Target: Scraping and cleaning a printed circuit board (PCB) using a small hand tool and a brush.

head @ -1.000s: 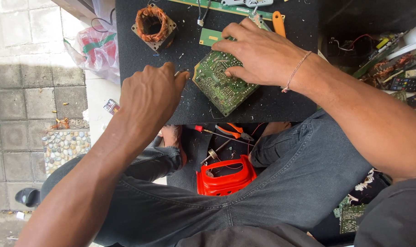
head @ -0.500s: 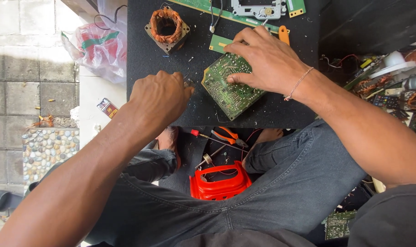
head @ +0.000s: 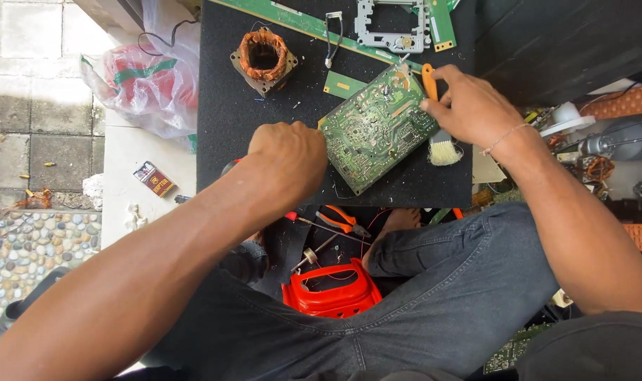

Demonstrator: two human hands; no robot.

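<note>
Working from left to right across the head view: a clear plastic bag with red contents lies at 10 o'clock, off the edge of the black mat. A small printed packet rests on the pale slab at 9 o'clock. A copper-wound coil sits on the mat at 11 o'clock.

The left hand is clenched into a fist at the frame centre, knuckles up, touching the left edge of the green circuit board. Whether it holds a tool inside the fist cannot be told. The board lies tilted on the mat, solder side up, just right of centre.

The right hand is at 2 o'clock, grasping the orange handle of a small brush; the pale bristles rest on the mat at the board's right edge.

Below the mat, orange-handled pliers and a red plastic housing lie between the person's knees at 6 o'clock.

Procedure for the step in hand, as judged from this view:
1. Keep the left fist pressed against the board edge so that it does not slide.
2. Sweep the bristles lightly across the solder side, away from the body.
3. Avoid snagging component leads.
</note>
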